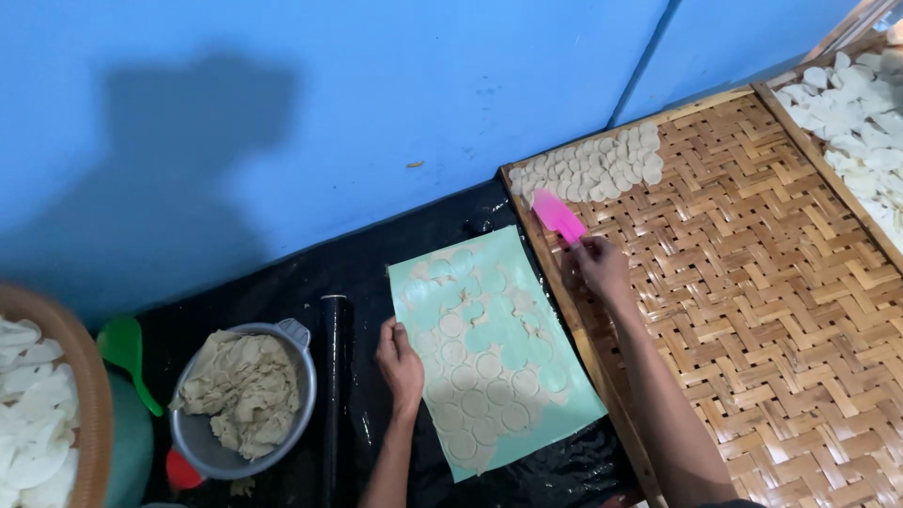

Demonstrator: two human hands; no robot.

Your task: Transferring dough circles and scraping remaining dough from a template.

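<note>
My right hand (600,268) grips a pink spatula (558,216), whose blade points at a cluster of pale round dough discs (593,169) laid at the far corner of a woven bamboo tray (752,282). My left hand (400,362) rests flat on the left edge of a light green mat (564,395). On that mat lies a thin sheet of dough (480,376) cut into several circles, some gone from their holes.
A black rolling pin (331,395) lies left of the mat on black plastic sheeting (282,282). A grey metal bowl (292,414) holds dough scraps. A basket (89,395) of white pieces stands at far left. A second tray (861,113) of white pieces sits at top right. A blue wall (329,113) is behind.
</note>
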